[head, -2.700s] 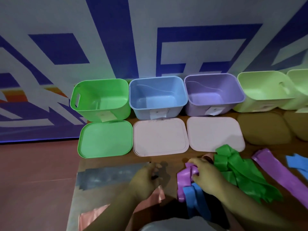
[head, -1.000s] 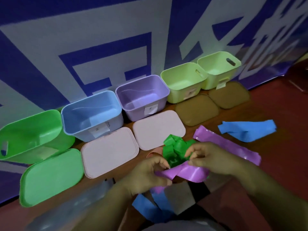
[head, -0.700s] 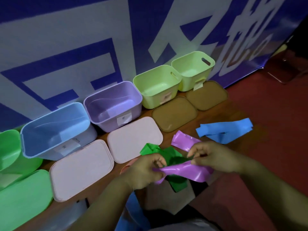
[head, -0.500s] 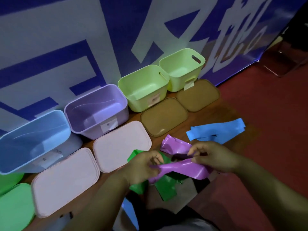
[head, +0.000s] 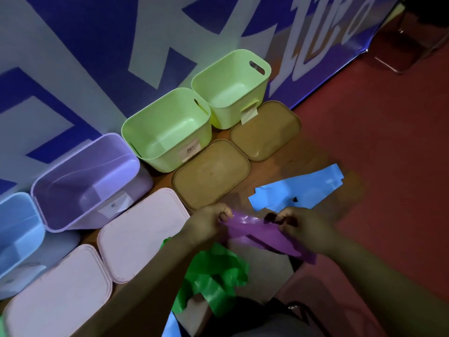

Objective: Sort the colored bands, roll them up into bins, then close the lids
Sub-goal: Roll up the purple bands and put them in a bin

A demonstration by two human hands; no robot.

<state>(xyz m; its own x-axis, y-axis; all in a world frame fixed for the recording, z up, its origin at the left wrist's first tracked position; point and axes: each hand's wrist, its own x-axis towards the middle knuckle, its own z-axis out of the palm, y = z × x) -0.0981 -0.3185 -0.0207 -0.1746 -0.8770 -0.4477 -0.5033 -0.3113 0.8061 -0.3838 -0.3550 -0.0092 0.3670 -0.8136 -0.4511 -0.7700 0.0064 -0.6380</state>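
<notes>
Purple band [head: 262, 235] stretches between your hands, your left hand [head: 209, 224] and right hand [head: 301, 227] each pinching an end. A heap of green bands [head: 213, 276] lies just beneath it and one blue band [head: 298, 190] beyond. Four open bins [head: 167, 130] line the wall, with four lids [head: 211, 173] lying flat before them. Bare red floor [head: 388, 142] spreads to the right.

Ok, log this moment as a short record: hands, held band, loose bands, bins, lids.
left hand: pinches one end of the purple band
right hand: grips it farther along
loose bands: green bands heaped below the hands; blue band flat beyond them
bins: blue bin, purple bin, light green bins, all open
lids: pink lids, brown lids, off, lying flat
</notes>
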